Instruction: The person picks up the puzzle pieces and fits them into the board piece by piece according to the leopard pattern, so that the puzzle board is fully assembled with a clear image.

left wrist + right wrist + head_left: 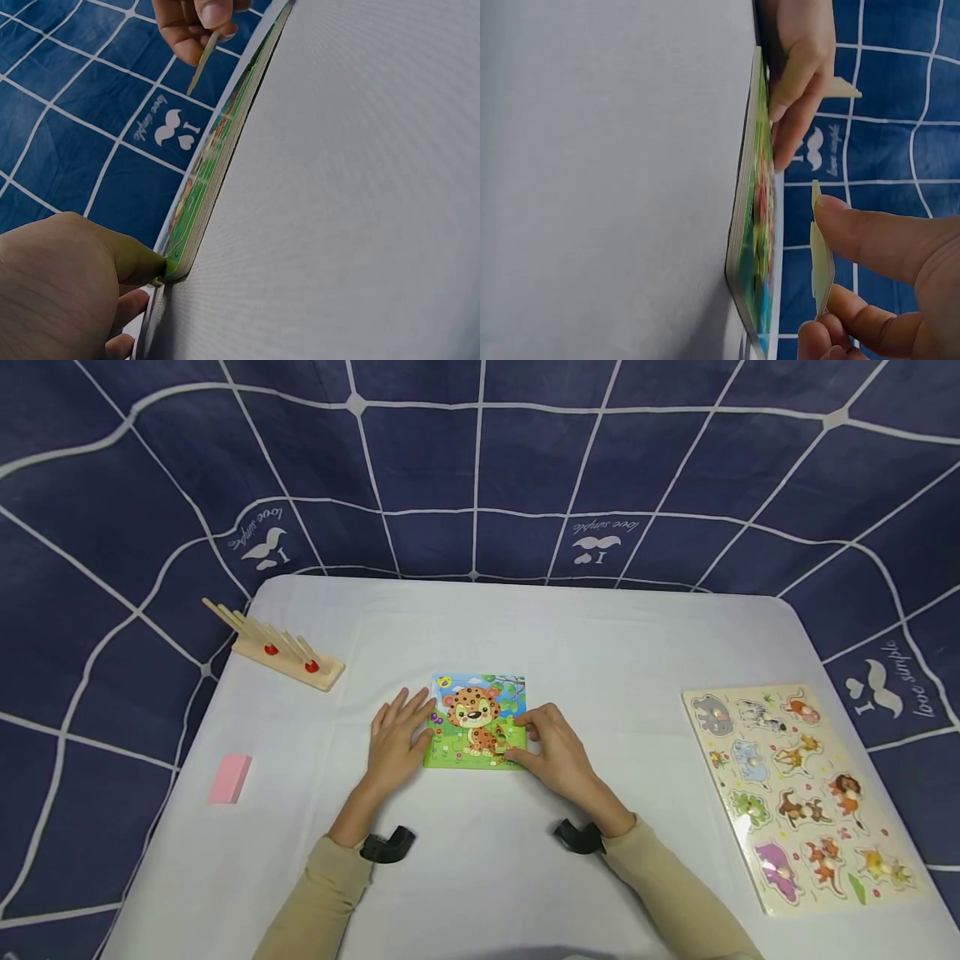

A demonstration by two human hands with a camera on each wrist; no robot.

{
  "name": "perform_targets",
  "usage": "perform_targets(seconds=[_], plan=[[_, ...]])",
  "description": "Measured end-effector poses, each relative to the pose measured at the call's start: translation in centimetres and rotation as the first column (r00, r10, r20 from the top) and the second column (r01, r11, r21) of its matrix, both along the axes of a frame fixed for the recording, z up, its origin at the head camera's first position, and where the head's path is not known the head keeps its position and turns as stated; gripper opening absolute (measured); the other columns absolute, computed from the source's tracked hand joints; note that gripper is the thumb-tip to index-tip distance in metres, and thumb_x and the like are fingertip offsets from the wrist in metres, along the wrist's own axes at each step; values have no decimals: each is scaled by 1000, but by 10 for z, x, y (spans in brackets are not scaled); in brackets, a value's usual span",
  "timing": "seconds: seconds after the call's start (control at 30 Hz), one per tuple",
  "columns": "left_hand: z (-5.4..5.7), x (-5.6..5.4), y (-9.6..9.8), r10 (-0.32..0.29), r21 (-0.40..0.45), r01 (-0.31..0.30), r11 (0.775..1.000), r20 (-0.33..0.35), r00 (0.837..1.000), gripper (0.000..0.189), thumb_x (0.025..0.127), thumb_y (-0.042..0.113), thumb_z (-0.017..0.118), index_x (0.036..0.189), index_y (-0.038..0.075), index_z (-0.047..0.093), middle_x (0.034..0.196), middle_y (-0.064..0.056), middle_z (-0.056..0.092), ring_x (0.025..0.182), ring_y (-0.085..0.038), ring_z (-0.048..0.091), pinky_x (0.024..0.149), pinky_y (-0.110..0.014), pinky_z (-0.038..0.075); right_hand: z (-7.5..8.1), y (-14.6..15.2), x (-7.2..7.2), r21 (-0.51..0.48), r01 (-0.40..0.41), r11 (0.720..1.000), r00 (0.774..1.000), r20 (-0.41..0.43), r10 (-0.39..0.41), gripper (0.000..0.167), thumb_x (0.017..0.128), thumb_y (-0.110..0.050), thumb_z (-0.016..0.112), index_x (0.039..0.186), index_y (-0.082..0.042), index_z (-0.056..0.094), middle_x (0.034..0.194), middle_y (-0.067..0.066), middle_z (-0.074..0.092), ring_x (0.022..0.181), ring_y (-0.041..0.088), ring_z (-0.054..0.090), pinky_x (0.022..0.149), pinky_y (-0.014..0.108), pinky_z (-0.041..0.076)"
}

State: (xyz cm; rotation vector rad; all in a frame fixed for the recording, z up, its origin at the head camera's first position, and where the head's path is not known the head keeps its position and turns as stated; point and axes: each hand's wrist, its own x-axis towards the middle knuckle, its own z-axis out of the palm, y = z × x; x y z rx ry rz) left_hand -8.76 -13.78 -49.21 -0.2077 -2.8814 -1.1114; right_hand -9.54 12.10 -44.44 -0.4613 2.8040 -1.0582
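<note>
A square jigsaw puzzle [450, 758] with a cartoon leopard lies flat in the middle of the white table. My left hand [397, 739] rests along its left side with fingers extended, and the thumb touches the lower left corner in the left wrist view. On the other side, my right hand [558, 750] pinches a thin puzzle piece [822, 262] between thumb and fingers. The right wrist view shows that piece tilted on edge and apart from the board. Its green face [517, 737] shows over the puzzle's lower right part in the head view, hiding what lies beneath.
A wooden peg stand [322, 677] with red beads is at the back left. Nearer, a pink block [229, 779] lies by the table's left edge. A large animal knob puzzle [810, 903] occupies the right side. Dark blue checked cloth [435, 460] hangs behind.
</note>
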Motion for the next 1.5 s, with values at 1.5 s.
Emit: perform_targets(seconds=[1.5], plan=[[1, 1, 0, 0, -13, 1, 1000, 8, 1000, 47, 95, 14, 54, 142, 8, 51, 157, -7, 37, 150, -30, 18, 120, -53, 4, -11, -9, -3, 93, 18, 996, 997, 77, -25, 45, 71, -23, 88, 107, -5, 67, 96, 4, 55, 81, 15, 47, 68, 27, 40]])
